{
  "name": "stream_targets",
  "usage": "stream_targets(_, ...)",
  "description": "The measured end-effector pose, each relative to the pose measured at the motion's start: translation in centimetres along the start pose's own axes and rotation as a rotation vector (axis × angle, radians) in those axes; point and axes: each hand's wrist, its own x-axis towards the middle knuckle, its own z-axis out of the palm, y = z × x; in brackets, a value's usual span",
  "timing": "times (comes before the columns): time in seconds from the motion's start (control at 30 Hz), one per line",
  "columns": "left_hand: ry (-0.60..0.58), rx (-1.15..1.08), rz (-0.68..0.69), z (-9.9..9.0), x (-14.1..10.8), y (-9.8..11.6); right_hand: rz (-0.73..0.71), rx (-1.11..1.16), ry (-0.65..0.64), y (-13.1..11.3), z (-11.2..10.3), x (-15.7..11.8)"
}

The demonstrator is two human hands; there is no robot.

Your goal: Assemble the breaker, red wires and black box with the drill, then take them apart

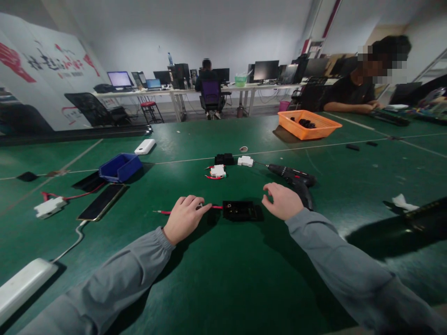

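In front of me a black open-topped plastic housing [240,211] lies on the green table, with small metal parts inside it. A red wire [217,207] runs from its left end. My left hand [185,216] is closed around that wire, which comes out again past the hand's left side. Just right of the housing hovers my right hand [282,201], fingers curved, thumb apart, holding nothing. Behind it lies a black power drill [291,176], its long bit pointing left at a white circuit breaker [245,161]. Another white breaker with red wires [218,171] sits beside a black housing [224,159].
To the left are a blue bin [120,167], a phone [103,202] on a white cable, a white power strip [26,284] and a white wired module [50,207]. An orange basket [309,124] holds black parts. A co-worker [359,88] sits at the far right.
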Motion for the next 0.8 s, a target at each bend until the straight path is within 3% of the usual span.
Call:
stream_targets(0.17, -0.001, -0.005, 0.001, 0.1, 0.0, 0.0, 0.081, -0.089, -0.165, 0.8, 1.1, -0.1)
stream_targets(0.8, 0.009, -0.006, 0.01, 0.1, 0.0, 0.0, 0.065, 0.078, -0.192, 1.1, 1.8, -0.1)
